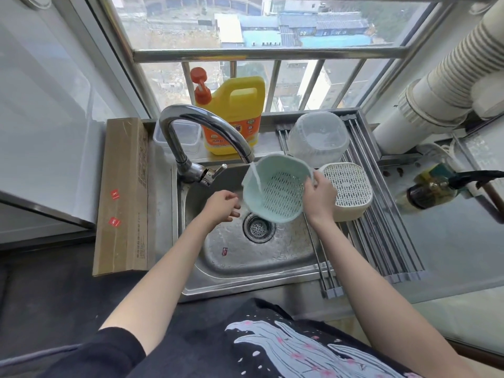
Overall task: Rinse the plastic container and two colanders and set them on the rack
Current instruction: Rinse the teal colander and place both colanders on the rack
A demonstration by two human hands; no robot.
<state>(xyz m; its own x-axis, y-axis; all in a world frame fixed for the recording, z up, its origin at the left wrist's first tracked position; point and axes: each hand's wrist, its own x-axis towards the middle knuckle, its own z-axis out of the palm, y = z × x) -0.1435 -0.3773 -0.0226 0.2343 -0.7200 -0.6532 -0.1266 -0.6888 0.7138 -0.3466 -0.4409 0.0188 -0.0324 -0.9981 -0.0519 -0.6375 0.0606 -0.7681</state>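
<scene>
Head view: the left hand (222, 206) hangs over the sink (261, 257) with fingers loosely curled, holding nothing; the green colander (275, 189) tilts under the faucet (201, 132) stream, its rim pinched by the right hand (319, 197); the white colander (351, 186) and clear plastic container (317, 137) sit upturned on the rack (381, 241).

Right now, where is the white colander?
In the head view, the white colander sits upside down on the rack right of the sink, just in front of the clear plastic container, beside the right hand.
</scene>
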